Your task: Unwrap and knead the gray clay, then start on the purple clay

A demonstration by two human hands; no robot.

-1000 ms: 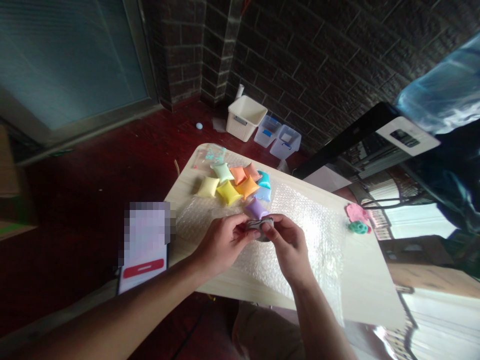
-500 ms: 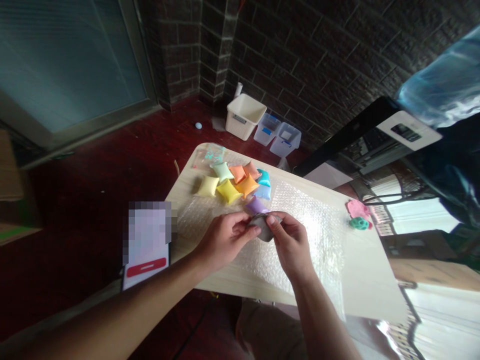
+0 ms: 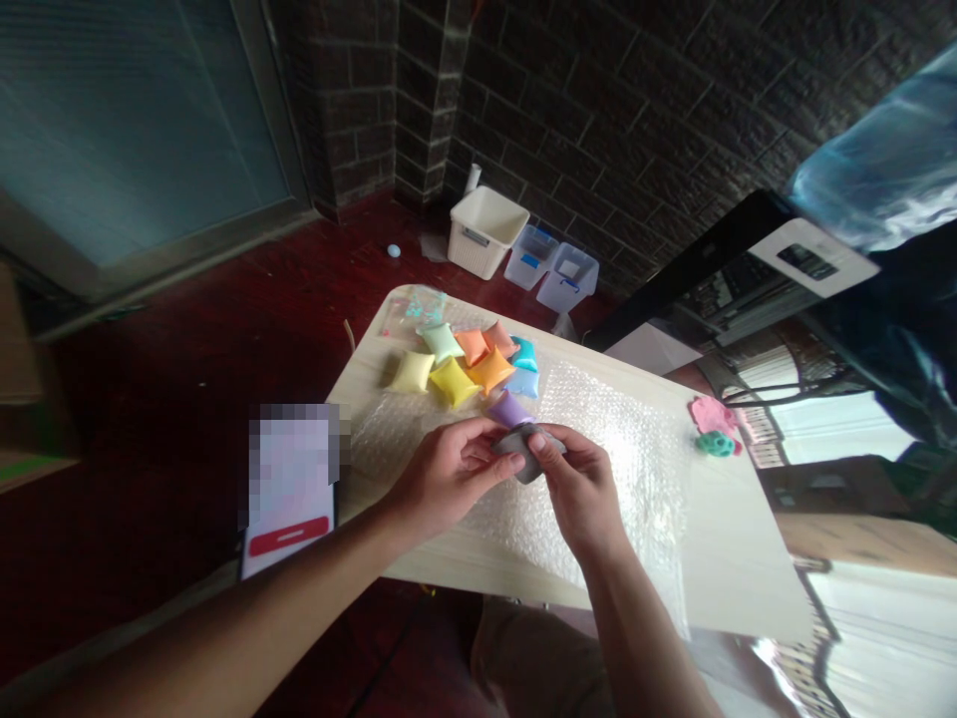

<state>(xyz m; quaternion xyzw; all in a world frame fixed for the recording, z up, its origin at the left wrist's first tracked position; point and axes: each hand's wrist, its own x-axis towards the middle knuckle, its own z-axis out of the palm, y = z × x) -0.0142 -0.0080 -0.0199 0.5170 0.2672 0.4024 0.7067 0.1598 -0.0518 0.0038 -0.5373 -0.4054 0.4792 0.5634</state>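
Both hands, left hand (image 3: pixel 451 472) and right hand (image 3: pixel 581 481), were clamped on one gray lump (image 3: pixel 527 452), thumbs on top. Lump was above the bubble wrap (image 3: pixel 605 449), just beside the purple packet (image 3: pixel 509 408). Other colored packets lay beyond, on the table (image 3: pixel 729 519).

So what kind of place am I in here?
Probably a home craft corner or small workroom: colorful soft packets on a pale table, plastic storage bins on the floor, and a dark brick wall behind.
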